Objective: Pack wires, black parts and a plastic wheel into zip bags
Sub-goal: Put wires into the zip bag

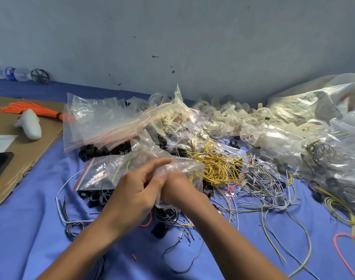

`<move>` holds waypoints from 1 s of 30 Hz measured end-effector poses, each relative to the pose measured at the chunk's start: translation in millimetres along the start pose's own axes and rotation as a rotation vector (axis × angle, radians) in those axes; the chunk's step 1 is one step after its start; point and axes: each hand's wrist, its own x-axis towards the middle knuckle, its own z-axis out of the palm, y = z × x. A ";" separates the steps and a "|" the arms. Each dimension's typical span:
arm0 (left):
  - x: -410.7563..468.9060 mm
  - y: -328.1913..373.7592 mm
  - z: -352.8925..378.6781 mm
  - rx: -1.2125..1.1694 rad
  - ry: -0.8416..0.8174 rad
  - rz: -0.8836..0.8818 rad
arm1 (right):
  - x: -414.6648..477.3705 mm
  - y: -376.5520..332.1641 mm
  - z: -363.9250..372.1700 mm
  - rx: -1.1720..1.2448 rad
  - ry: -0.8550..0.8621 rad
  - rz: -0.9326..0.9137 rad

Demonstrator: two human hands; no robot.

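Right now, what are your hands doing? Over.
Left hand and right hand both gripping crumpled clear plastic zip bag. Yellow wire inside. Loose tangled yellow and grey wires crowd right.

- Zip bag (172,168) lies at centre, held between left hand (132,190) and right hand (178,188).
- Wire tangle (253,174) lies to its right.
- Bag pile (116,120) lies behind.
- Cardboard sheet (21,150) lies far left.

A pale grey-blue plastered wall (172,37) (flecked with small dark marks) is seen behind a surface covered by a blue cloth (31,229), evenly lit.
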 end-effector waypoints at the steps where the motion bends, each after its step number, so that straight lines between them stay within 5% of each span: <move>1: 1.5 -1.6 -1.1 -0.016 0.039 -0.015 | -1.3 -2.0 -6.0 -0.100 0.030 -0.080; 7: 8.5 -9.7 -6.3 -0.119 0.196 -0.101 | -52.1 23.1 -28.8 0.123 0.296 -0.385; 10: 8.8 -13.0 -9.5 -0.150 0.181 -0.142 | -70.0 67.5 -43.2 0.303 0.552 -0.237; 12: 7.9 -14.4 -11.1 -0.172 0.143 -0.155 | -73.5 113.7 -46.9 0.180 0.628 0.010; 15: 8.7 -13.9 -10.1 -0.184 0.129 -0.151 | -81.0 180.8 -47.2 -0.129 0.576 0.425; 18: 10.2 -12.1 -7.1 -0.173 0.133 -0.141 | -92.7 220.0 -40.5 -0.211 0.388 0.641; 21: 10.7 -12.3 -6.0 -0.175 0.129 -0.148 | -98.1 234.2 -32.1 -0.182 0.287 0.685; 28: 9.7 -14.6 -11.5 -0.160 0.147 -0.158 | -105.5 236.8 -46.5 -0.125 0.526 0.599; 30: 9.8 -14.8 -11.7 -0.153 0.141 -0.155 | -115.7 238.5 -54.9 -0.104 0.459 0.556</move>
